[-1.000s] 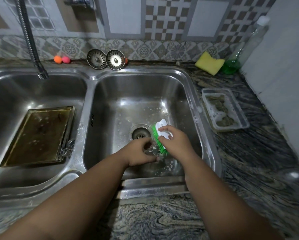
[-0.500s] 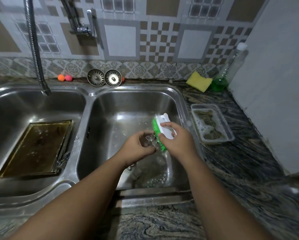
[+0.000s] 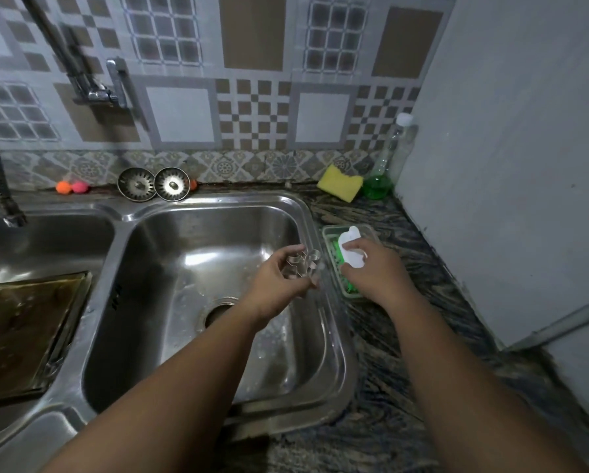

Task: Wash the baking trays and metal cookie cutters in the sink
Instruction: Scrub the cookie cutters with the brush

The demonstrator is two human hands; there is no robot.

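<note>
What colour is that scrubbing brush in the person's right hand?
White handle, bright green bristles on the scrubbing brush; the head view shows it best.

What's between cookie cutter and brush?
Head view: only the sink rim and the plastic tray edge separate cookie cutter from brush.

Cookie cutter: shiny thin-walled metal cookie cutter (image 3: pixel 301 264) with a lobed outline and an open middle. The left hand (image 3: pixel 279 281) pinches it by its edge and holds it above the right basin, close to the right rim, with its open face turned upward.
Baking tray: dark, brown-stained rectangular metal baking tray (image 3: pixel 23 329). It lies in the left basin, wet, with its left end cut off by the frame.
Sink: stainless steel double-basin sink (image 3: pixel 183 240). The right basin is speckled with droplets and its round drain is uncovered.
</note>
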